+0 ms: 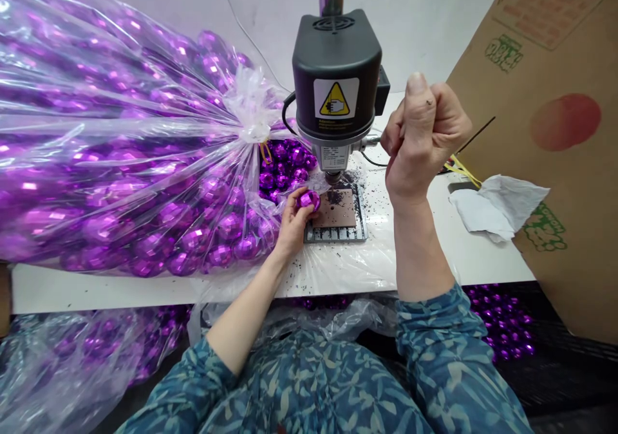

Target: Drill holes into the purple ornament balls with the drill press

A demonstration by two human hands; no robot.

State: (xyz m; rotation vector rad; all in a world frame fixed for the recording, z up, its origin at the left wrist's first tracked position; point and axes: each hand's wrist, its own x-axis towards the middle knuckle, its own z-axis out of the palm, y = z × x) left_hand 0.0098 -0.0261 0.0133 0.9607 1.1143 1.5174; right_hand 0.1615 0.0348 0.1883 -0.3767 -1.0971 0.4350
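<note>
At the drill press's lower left, the left hand pinches a glossy, faceted purple ball; at its right, the right hand fists round the lever.

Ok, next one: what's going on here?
The left hand holds a purple ball by the left edge of the board, left of the drill's chuck rather than beneath it. The right hand is closed on the lever. Dark flecks litter the board; a bag of similar balls lies to the left.
</note>
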